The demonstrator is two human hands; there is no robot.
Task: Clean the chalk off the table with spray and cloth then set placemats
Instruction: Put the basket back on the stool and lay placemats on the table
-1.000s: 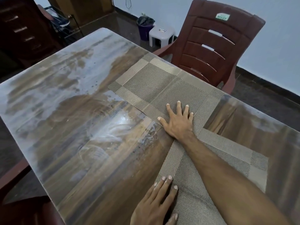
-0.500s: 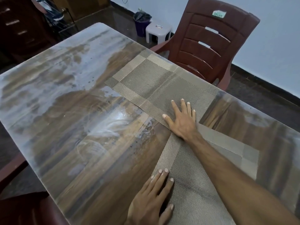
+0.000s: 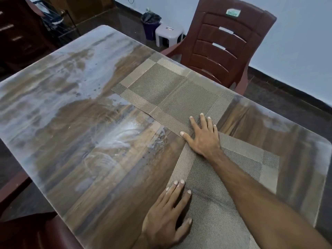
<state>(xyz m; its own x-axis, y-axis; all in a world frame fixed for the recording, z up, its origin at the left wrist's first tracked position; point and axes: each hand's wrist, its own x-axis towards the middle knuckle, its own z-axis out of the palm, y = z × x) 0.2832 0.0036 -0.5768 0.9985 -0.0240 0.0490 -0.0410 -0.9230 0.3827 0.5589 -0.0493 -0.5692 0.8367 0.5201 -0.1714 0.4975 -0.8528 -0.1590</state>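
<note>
Far mat: the far placemat (image 3: 172, 94) lies flat in the middle of the frame, near the counter (image 3: 80, 141) edge by the red chair (image 3: 228, 42)
Near mat: the near placemat (image 3: 224, 186) lies at the lower right of the frame, and its top corner looks tucked just under the far one
Right hand: the right hand (image 3: 203, 137) lies flat where the two mats meet, its fingers (image 3: 203, 121) straight and spread apart, pressing down and gripping nothing
Left hand: the left hand (image 3: 167, 218) lies flat on the near mat's left edge, low in the frame, fingers straight and close, thumb out to the side
How the mats feel: they look woven, thin and light, bendy but not floppy; I think they slide easily on the wet, shiny top
Where to hold: best to press with flat palms and push, or pinch a pale border strip at a corner to lift
Counter top: white chalk smears and wet spots show at the left and upper left of the frame
</note>
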